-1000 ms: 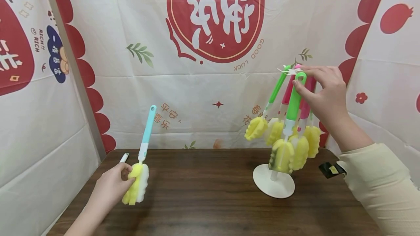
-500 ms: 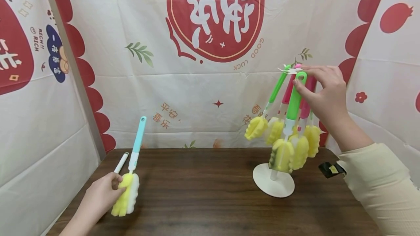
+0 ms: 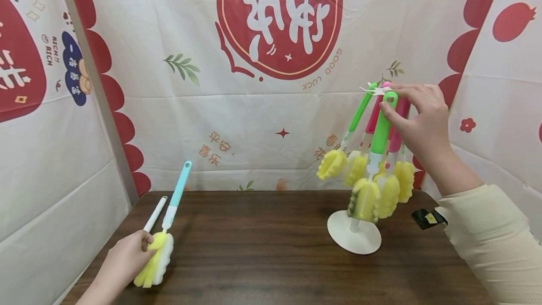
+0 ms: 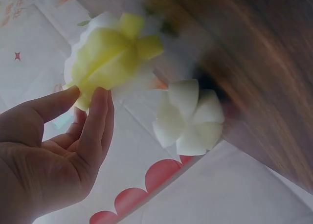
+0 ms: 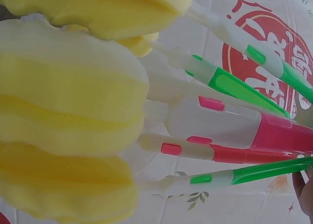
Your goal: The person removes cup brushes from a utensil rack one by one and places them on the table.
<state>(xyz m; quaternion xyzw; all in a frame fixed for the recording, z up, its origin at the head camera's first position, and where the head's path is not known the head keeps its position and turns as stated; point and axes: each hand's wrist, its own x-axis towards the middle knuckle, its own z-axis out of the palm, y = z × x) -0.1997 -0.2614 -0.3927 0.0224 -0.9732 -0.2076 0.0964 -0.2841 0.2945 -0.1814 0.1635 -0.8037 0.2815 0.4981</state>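
My left hand (image 3: pixel 127 255) pinches the yellow and white sponge head of a bottle brush (image 3: pixel 175 194). Its light blue handle points up and away, tilted right. In the left wrist view, thumb and fingertips meet at the yellow sponge (image 4: pixel 105 62). Just left of it lies a white-handled bottle brush (image 3: pixel 155 214), its white sponge (image 4: pixel 188 119) showing in the left wrist view. My right hand (image 3: pixel 423 116) grips the top of a white brush rack (image 3: pixel 353 232), thumb against a green-handled brush (image 3: pixel 383 131). The fingertips behind the hooks are partly hidden.
Several green- and pink-handled brushes with yellow sponges (image 3: pixel 332 164) hang around the rack. The dark wooden table (image 3: pixel 254 248) runs between the two sides. Printed cloth (image 3: pixel 279 131) stands behind and at both sides. A black tag (image 3: pixel 427 219) is by the right sleeve.
My left hand has lowered the blue-handled brush and moved it left and nearer, beside the white-handled one, which now shows more. The right hand and the rack have stayed in place.
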